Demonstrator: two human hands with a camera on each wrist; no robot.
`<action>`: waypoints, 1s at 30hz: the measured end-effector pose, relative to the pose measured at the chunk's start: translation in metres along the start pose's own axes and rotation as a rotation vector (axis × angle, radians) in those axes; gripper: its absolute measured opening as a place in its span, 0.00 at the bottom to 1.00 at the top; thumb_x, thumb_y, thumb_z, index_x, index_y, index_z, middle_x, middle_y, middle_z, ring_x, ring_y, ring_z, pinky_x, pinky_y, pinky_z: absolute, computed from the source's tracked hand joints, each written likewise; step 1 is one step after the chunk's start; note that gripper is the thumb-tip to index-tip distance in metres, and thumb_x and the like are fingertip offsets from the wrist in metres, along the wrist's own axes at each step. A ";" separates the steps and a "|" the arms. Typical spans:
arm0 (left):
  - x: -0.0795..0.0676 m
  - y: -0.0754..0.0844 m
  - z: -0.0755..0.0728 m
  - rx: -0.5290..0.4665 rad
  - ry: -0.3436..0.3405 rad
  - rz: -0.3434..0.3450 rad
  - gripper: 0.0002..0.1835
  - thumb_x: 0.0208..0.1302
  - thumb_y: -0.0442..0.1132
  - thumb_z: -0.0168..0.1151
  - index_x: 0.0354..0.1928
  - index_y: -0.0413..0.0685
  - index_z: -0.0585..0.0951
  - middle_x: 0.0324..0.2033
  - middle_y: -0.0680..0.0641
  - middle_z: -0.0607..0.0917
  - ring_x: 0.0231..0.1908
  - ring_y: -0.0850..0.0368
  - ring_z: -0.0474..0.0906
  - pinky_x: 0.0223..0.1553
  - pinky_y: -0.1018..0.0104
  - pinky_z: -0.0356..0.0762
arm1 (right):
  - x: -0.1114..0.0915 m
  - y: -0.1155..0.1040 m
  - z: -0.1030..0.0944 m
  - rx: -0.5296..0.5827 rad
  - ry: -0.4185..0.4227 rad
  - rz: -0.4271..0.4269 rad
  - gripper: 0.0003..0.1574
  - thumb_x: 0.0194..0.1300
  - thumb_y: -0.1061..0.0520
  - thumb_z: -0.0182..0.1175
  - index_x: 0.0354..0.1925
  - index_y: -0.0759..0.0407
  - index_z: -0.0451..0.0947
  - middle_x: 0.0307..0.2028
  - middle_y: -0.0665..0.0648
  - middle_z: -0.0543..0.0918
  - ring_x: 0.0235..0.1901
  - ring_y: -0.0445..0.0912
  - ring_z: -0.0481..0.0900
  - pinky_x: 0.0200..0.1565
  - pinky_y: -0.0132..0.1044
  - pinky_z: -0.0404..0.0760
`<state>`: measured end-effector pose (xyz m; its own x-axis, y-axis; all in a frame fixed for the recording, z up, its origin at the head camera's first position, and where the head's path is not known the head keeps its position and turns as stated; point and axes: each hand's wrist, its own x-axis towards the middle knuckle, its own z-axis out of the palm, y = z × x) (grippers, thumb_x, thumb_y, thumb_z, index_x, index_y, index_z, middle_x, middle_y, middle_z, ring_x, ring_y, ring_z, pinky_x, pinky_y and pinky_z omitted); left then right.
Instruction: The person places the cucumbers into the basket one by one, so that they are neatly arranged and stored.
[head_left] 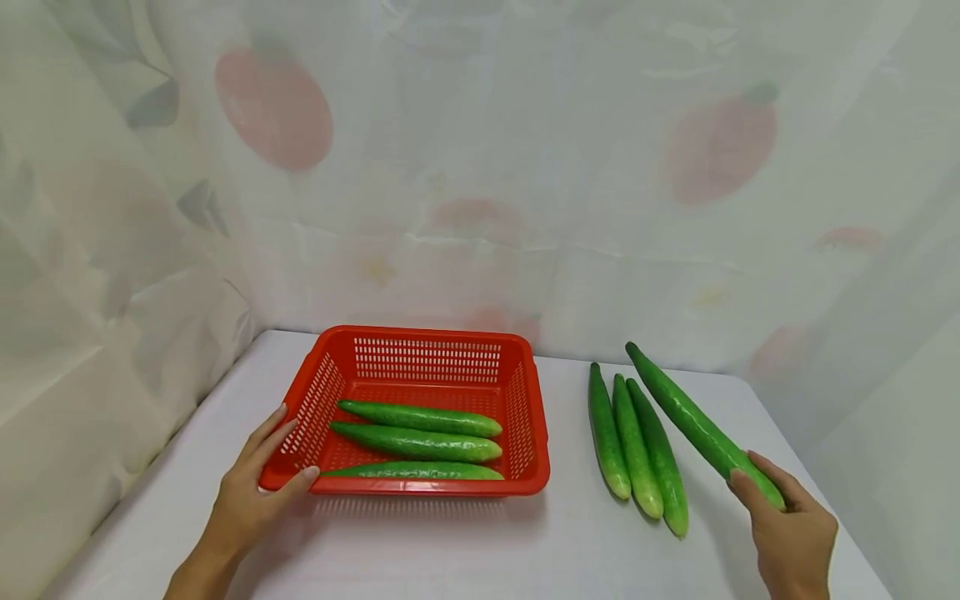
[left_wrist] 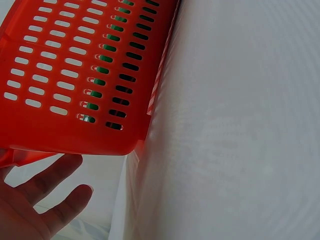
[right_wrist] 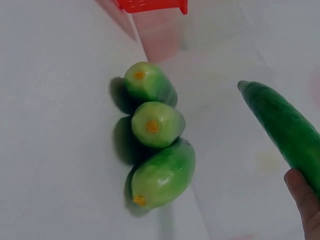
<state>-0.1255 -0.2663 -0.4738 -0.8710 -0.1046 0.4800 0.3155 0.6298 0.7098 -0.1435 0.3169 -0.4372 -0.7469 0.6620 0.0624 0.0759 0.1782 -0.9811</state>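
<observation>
My right hand (head_left: 795, 533) grips a long green cucumber (head_left: 697, 421) near its paler end, thumb on one side. The cucumber slants up and left above the table; the right wrist view shows its dark tip. To its left, three cucumbers (head_left: 636, 450) lie close together. A red plastic basket (head_left: 536, 417) with slotted walls holds three more cucumbers (head_left: 420, 417), lying crosswise; its front rim partly hides the nearest. At the basket's front left corner is my left hand (head_left: 251, 492), fingers spread and fairly straight, thumb at the front rim. In the left wrist view its fingers (left_wrist: 45, 180) are beside the rim.
Everything stands on a white-covered table (head_left: 420, 558). A pale curtain (head_left: 480, 167) with faded red fruit prints hangs behind it and along the left side. Another pale sheet (head_left: 892, 375) closes off the right.
</observation>
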 end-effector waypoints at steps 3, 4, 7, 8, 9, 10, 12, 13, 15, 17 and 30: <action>0.000 0.002 0.000 0.000 -0.003 -0.006 0.37 0.52 0.34 0.74 0.66 0.46 0.72 0.69 0.52 0.63 0.65 0.70 0.56 0.54 0.86 0.54 | -0.003 -0.007 -0.001 0.072 -0.030 -0.009 0.29 0.53 0.62 0.73 0.55 0.59 0.81 0.43 0.46 0.79 0.43 0.42 0.73 0.33 0.19 0.74; 0.000 0.002 0.000 0.001 -0.003 -0.009 0.37 0.52 0.34 0.73 0.66 0.46 0.72 0.69 0.52 0.63 0.65 0.70 0.56 0.53 0.86 0.55 | -0.004 -0.010 -0.001 0.090 -0.046 -0.011 0.29 0.53 0.62 0.74 0.55 0.60 0.81 0.43 0.47 0.80 0.43 0.42 0.74 0.34 0.19 0.75; 0.000 0.003 -0.001 0.004 -0.003 -0.015 0.36 0.53 0.35 0.73 0.66 0.46 0.72 0.69 0.53 0.63 0.65 0.71 0.56 0.53 0.86 0.56 | -0.008 -0.019 -0.002 0.116 -0.101 -0.026 0.30 0.53 0.62 0.74 0.55 0.61 0.81 0.44 0.48 0.80 0.42 0.41 0.76 0.36 0.21 0.75; 0.000 0.003 -0.001 0.005 -0.003 -0.016 0.36 0.53 0.35 0.73 0.66 0.46 0.72 0.69 0.53 0.63 0.64 0.71 0.56 0.53 0.86 0.56 | -0.009 -0.022 -0.003 0.107 -0.118 -0.036 0.30 0.53 0.61 0.74 0.55 0.61 0.80 0.45 0.48 0.80 0.42 0.41 0.77 0.36 0.21 0.75; 0.000 0.003 -0.001 0.005 -0.004 -0.017 0.36 0.53 0.35 0.73 0.66 0.46 0.72 0.69 0.53 0.63 0.64 0.71 0.56 0.53 0.86 0.56 | -0.010 -0.025 -0.003 0.101 -0.136 -0.043 0.30 0.53 0.60 0.73 0.56 0.61 0.80 0.45 0.49 0.80 0.42 0.41 0.77 0.37 0.21 0.75; 0.000 0.003 -0.001 0.005 -0.004 -0.017 0.36 0.53 0.35 0.73 0.66 0.46 0.72 0.69 0.53 0.63 0.64 0.71 0.56 0.53 0.87 0.56 | -0.011 -0.027 -0.003 0.094 -0.153 -0.050 0.30 0.54 0.60 0.73 0.56 0.60 0.80 0.46 0.48 0.80 0.43 0.41 0.77 0.37 0.20 0.75; 0.000 0.003 -0.001 0.003 -0.004 -0.014 0.37 0.53 0.35 0.73 0.66 0.46 0.72 0.69 0.52 0.63 0.64 0.71 0.56 0.53 0.86 0.55 | -0.013 -0.032 -0.003 0.089 -0.185 -0.069 0.31 0.55 0.59 0.73 0.57 0.60 0.79 0.47 0.48 0.80 0.43 0.41 0.77 0.38 0.21 0.75; 0.000 0.003 -0.001 0.002 -0.005 -0.013 0.37 0.53 0.35 0.73 0.66 0.46 0.72 0.69 0.52 0.63 0.65 0.71 0.56 0.53 0.86 0.55 | -0.014 -0.035 -0.003 0.100 -0.204 -0.075 0.31 0.55 0.59 0.73 0.57 0.61 0.79 0.47 0.48 0.81 0.44 0.41 0.77 0.38 0.21 0.75; 0.000 0.002 0.000 0.002 -0.004 -0.009 0.37 0.52 0.34 0.73 0.66 0.46 0.72 0.69 0.52 0.63 0.65 0.71 0.56 0.53 0.86 0.55 | -0.015 -0.039 -0.001 0.142 -0.246 -0.089 0.31 0.56 0.60 0.72 0.58 0.63 0.77 0.48 0.49 0.81 0.46 0.41 0.77 0.40 0.22 0.76; 0.000 0.002 -0.001 0.003 -0.002 -0.005 0.37 0.52 0.34 0.73 0.66 0.46 0.72 0.69 0.51 0.63 0.65 0.71 0.56 0.54 0.86 0.54 | -0.017 -0.042 0.002 0.218 -0.290 -0.097 0.31 0.57 0.63 0.70 0.58 0.67 0.76 0.48 0.51 0.82 0.48 0.43 0.76 0.43 0.26 0.77; 0.001 0.002 0.000 0.001 0.005 -0.001 0.37 0.52 0.34 0.74 0.66 0.45 0.72 0.69 0.51 0.64 0.65 0.70 0.56 0.54 0.86 0.54 | -0.021 -0.064 0.026 0.356 -0.468 -0.240 0.27 0.59 0.72 0.65 0.57 0.76 0.73 0.47 0.55 0.84 0.50 0.45 0.78 0.46 0.33 0.77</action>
<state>-0.1255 -0.2650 -0.4715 -0.8696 -0.1090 0.4816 0.3142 0.6303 0.7100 -0.1497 0.2728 -0.3804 -0.9318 0.2305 0.2804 -0.2935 -0.0241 -0.9556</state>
